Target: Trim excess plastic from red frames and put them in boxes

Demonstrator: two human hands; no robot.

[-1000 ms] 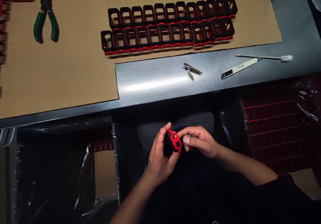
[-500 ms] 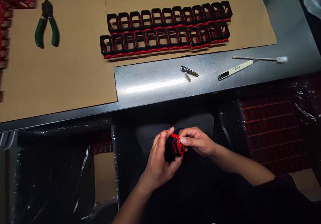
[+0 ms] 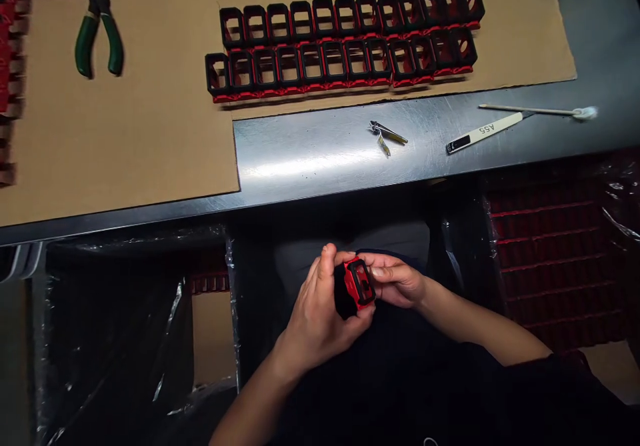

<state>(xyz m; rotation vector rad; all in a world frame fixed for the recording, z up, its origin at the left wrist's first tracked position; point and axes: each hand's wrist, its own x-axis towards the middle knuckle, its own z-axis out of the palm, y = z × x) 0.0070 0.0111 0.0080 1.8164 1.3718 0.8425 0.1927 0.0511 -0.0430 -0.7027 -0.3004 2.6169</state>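
Observation:
Over my lap, a small red-and-black plastic frame [image 3: 353,285] is held between my two hands, its black-rimmed rectangular opening tilted up and to the right. My left hand [image 3: 320,306] grips it from the left, with the thumb along its lower edge and a finger at its top. On the other side, my right hand [image 3: 397,281] pinches at its right edge; some of those fingertips are hidden behind it. Two rows of similar red-and-black frames [image 3: 320,66] stand on the cardboard [image 3: 165,146] ahead.
Green-handled cutting pliers [image 3: 99,29] lie on the cardboard. On the metal table [image 3: 310,159] are nail clippers [image 3: 387,136], a white-handled tool [image 3: 485,133] marked A55 and a cotton swab [image 3: 537,110]. Plastic-lined boxes below the edge hold more red parts [image 3: 555,259].
The frame has been turned in my hands, so its black-rimmed opening now faces up. My right fingers have shifted from its top to its right side. The table view has moved slightly.

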